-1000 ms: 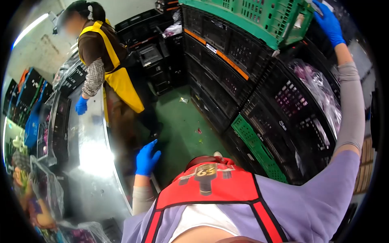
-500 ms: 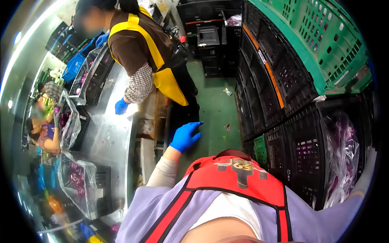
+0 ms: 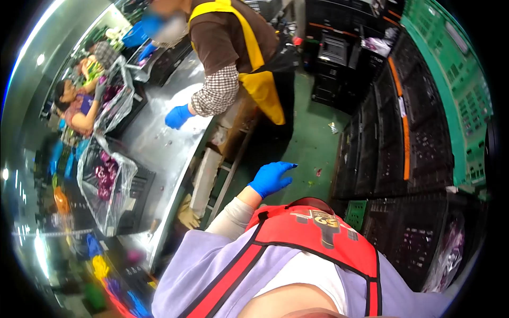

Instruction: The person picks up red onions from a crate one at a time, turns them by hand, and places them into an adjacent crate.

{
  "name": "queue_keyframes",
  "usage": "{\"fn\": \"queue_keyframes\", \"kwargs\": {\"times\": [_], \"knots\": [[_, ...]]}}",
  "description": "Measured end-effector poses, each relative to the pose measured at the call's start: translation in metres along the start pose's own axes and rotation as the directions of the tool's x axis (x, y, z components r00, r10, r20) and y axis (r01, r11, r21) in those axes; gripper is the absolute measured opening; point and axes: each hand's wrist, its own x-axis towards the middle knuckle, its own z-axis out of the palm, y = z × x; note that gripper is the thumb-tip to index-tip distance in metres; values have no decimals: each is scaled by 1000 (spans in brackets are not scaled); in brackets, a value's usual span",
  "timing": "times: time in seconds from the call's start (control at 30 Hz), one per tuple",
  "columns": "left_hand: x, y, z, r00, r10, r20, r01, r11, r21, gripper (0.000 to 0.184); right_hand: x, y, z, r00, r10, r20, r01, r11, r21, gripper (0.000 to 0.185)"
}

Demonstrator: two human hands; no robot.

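Head view, only one live. Left hand [image 3: 269, 180], blue glove, hung mid-air just ahead of the red apron [image 3: 323, 225], above the green floor [image 3: 302, 143]. Fingers extended and loosely spread, thumb held apart. Right hand was out of frame, so couldn't tell its state; its lilac sleeve [image 3: 397, 289] ran off toward the lower right.

Near that sleeve: lidless black crate [image 3: 403, 225] at lower right, clear liner bag [image 3: 449, 254] with purple contents at its far side. Small green crate [image 3: 356, 214] showed between it and the apron. Beyond, a tall stack of black crates [image 3: 366, 135] with an orange strip [image 3: 401, 114]; big green crate [image 3: 466, 100] sat up top at the right edge.

Left side: metal table [image 3: 169, 132], bagged crates along its far edge, nearer bag [image 3: 107, 177] holding purple produce. Co-worker in yellow apron [image 3: 263, 95] stood farther along the near side, blue-gloved hand [image 3: 179, 116] over the tabletop; contact unclear. More people worked across the table, upper left.
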Motion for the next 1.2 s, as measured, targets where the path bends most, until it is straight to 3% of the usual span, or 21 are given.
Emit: {"fn": "queue_keyframes", "kwargs": {"times": [0.03,0.13,0.27,0.33,0.4,0.47,0.53,0.57,0.6,0.67,0.7,0.73,0.8,0.83,0.9,1.0,1.07,1.13,1.2], "knots": [[-8,-9,-3,999,-42,-14,42,999,-7,45,2,-3,-1,999,-38,38,38,999,19,23],[-36,-44,-10,992,-107,-69,105,994,-31,46,-1,3,1,996,82,23,-84,990,115,24],[-79,-104,-28,965,-167,-203,172,985,9,47,7,1,-2,994,98,55,-104,985,139,26],[-103,-124,-47,941,-232,-248,241,971,5,47,13,-57,-12,978,66,195,-17,969,-245,26],[-123,-151,-59,916,-315,-249,310,949,-59,48,18,-93,-20,958,90,271,-21,969,-247,26],[-136,-179,-73,921,-309,-236,317,948,-5,48,16,-99,-24,955,189,231,-212,974,82,30],[-148,-195,-87,920,-311,-239,318,948,-9,48,18,-88,-43,952,216,217,-254,953,165,32],[-153,-201,-93,911,-336,-239,343,939,-13,50,24,-85,-60,973,148,179,-101,964,-247,32],[-158,-207,-98,901,-360,-242,368,930,-15,52,29,-89,-67,983,69,168,50,787,-616,32],[-170,-220,-103,871,-381,-311,403,915,8,57,43,-161,-68,991,114,68,-53,812,-581,30],[-175,-224,-104,839,-397,-371,437,899,27,62,55,-195,-57,992,-68,-110,22,926,-376,30],[-182,-227,-106,832,-402,-382,444,896,22,62,68,-234,-45,926,-202,-318,154,973,-171,31],[-196,-228,-105,713,-441,-546,539,842,23,71,81,-348,-22,967,-108,-230,194,900,391,36],[-206,-238,-98,671,-437,-599,570,821,39,75,88,-379,-17,940,-333,-71,334,861,383,42],[-226,-242,-93,605,-461,-649,613,790,9,76,93,-442,-1,831,-552,68,480,774,414,48],[-255,-241,-88,502,-515,-695,669,741,-66,76,65,-546,47,433,-897,-90,713,279,643,38],[-276,-242,-82,420,-522,-743,725,685,-71,74,66,-579,105,433,-897,-83,651,248,717,40],[-293,-247,-76,385,-508,-771,760,648,-48,72,63,-621,160,508,-858,-76,565,266,781,45],[-306,-251,-64,346,-529,-775,804,593,-47,70,54,-656,204,483,-873,-63,538,239,808,48]]}}
